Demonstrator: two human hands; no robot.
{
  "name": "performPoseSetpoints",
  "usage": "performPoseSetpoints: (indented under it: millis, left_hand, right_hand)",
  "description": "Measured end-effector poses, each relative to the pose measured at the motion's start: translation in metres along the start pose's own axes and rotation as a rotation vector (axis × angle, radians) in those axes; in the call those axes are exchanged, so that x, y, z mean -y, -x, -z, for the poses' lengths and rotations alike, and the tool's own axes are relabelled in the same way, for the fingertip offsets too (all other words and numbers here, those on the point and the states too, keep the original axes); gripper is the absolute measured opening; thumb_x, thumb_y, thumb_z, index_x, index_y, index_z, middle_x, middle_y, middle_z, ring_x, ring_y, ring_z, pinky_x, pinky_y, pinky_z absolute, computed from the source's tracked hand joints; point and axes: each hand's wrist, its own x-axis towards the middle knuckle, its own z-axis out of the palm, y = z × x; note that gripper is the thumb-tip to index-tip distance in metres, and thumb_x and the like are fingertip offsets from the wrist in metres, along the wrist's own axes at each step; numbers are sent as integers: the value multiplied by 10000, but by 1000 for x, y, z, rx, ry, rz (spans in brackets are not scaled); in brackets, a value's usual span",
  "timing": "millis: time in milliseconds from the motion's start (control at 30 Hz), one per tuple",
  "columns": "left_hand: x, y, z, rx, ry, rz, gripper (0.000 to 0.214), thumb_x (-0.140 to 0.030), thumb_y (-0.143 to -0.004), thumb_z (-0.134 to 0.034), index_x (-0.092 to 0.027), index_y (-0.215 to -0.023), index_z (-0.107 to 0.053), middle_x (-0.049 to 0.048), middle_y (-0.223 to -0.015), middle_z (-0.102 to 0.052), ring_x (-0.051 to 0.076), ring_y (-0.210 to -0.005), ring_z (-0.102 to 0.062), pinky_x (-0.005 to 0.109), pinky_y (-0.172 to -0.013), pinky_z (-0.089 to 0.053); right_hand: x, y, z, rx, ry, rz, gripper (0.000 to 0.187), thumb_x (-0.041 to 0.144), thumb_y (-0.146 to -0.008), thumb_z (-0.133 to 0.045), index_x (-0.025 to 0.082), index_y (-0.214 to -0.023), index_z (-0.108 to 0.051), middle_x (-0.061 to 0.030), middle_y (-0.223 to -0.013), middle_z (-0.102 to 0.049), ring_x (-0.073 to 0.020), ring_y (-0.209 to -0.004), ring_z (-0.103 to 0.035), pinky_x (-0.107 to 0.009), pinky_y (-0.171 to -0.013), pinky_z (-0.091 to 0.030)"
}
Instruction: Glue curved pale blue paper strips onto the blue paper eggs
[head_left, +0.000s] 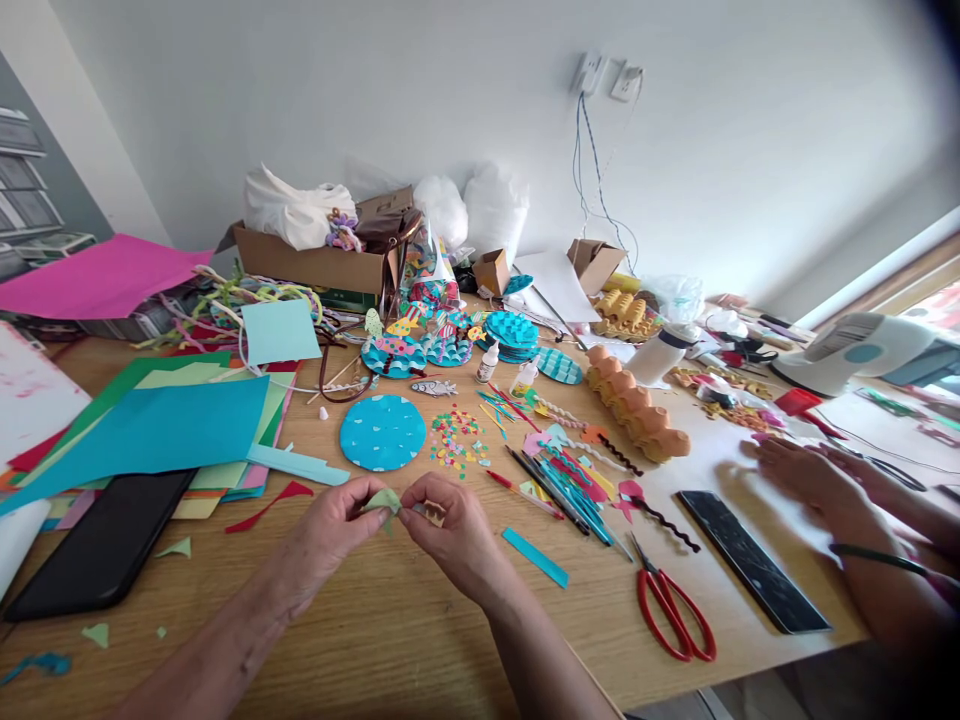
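Observation:
A small piece of pale green paper (385, 500) is held up above the wooden table, pinched from both sides. My left hand (346, 515) grips it between thumb and fingers. Opposite it, my right hand (448, 525) pinches the other edge, its fingers curled. Just beyond my hands lies a round blue disc (382, 432) with pale spots, and beside it many tiny coloured paper bits (456, 440). A blue paper strip (535, 557) rests to the right of my right hand. Red-handled scissors (673, 605) lie farther right.
Coloured paper sheets (161, 425) and a black phone (101, 545) lie at left. Pencils (551, 490), an orange egg carton (637, 405) and a dark phone-like slab (750, 560) are at right. Another person's hands (810, 485) rest at the far right. Glue bottles (487, 362) stand mid-table.

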Motion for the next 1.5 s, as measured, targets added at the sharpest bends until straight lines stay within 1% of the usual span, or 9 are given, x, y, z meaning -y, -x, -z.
performPoseSetpoints:
  millis: [233, 433, 500, 700, 833, 967, 1167, 1333, 1500]
  left_hand:
    - [0, -1, -2, 17, -13, 0, 204, -396, -644, -596, -194, -654, -570, -39, -614, -486, 144, -620, -415, 250, -601, -334]
    - [7, -4, 8, 102, -31, -99, 254, -397, -697, -580, -202, -860, -580, 8, -811, -606, 193, -805, -534, 279, -707, -403]
    - [6, -3, 8, 104, -24, -111, 260, -391, -695, -587, -205, -876, -573, 11, -827, -611, 196, -818, -540, 281, -714, -409]
    - [-2, -2, -2, 44, -72, -76, 190, -381, -665, -579, -200, -720, -560, -32, -662, -526, 153, -658, -473, 246, -614, -365]
    - [0, -5, -5, -6, -88, -95, 184, -378, -629, -577, -197, -648, -552, -49, -589, -465, 134, -588, -414, 231, -561, -331]
    - [2, -7, -3, -2, -90, -103, 172, -365, -611, -576, -196, -627, -547, -52, -568, -452, 130, -571, -396, 229, -549, -323]
    - [-7, -4, 2, -1, -84, -84, 171, -372, -622, -567, -204, -640, -542, -51, -572, -449, 130, -568, -401, 230, -545, -320]
    - [-11, -2, 0, 0, -85, -82, 185, -384, -628, -567, -203, -633, -526, -50, -575, -434, 128, -574, -381, 233, -550, -313]
    - [-11, 0, -2, 30, -102, -82, 186, -384, -657, -546, -202, -656, -509, -53, -594, -423, 129, -600, -377, 236, -572, -315]
  right_hand:
    - [-6, -2, -1, 29, -134, -110, 89, 250, -707, -558, 176, -663, -580, 14, -646, -543, -110, -605, -465, -214, -552, -351]
    - [-7, -2, 3, -40, -200, -149, 114, 285, -698, -547, 177, -670, -571, 9, -647, -556, -115, -609, -470, -230, -581, -374]
    - [-6, -2, 3, -43, -203, -145, 112, 284, -698, -548, 178, -670, -569, 11, -642, -555, -115, -602, -473, -232, -580, -378]
    - [-4, 1, 1, -54, -96, -57, 70, 226, -725, -544, 187, -681, -582, 17, -661, -572, -113, -631, -496, -211, -573, -381]
    - [0, 2, 1, -61, 6, 14, 70, 189, -737, -548, 183, -681, -590, 16, -668, -577, -114, -637, -508, -219, -599, -385]
    - [4, 2, 2, -57, 33, 37, 61, 163, -730, -552, 178, -680, -583, 13, -682, -576, -124, -675, -527, -229, -639, -395]
    - [9, 3, 10, 34, -105, -24, 87, 206, -748, -560, 185, -828, -588, 2, -809, -612, -132, -755, -558, -225, -654, -418]
    - [14, 2, 11, 3, 25, 7, 67, 134, -725, -556, 192, -756, -568, 23, -744, -588, -123, -731, -541, -226, -680, -400]
    - [14, 1, 10, 10, 36, 45, 58, 132, -738, -555, 189, -730, -562, 26, -721, -579, -112, -701, -527, -208, -653, -387]
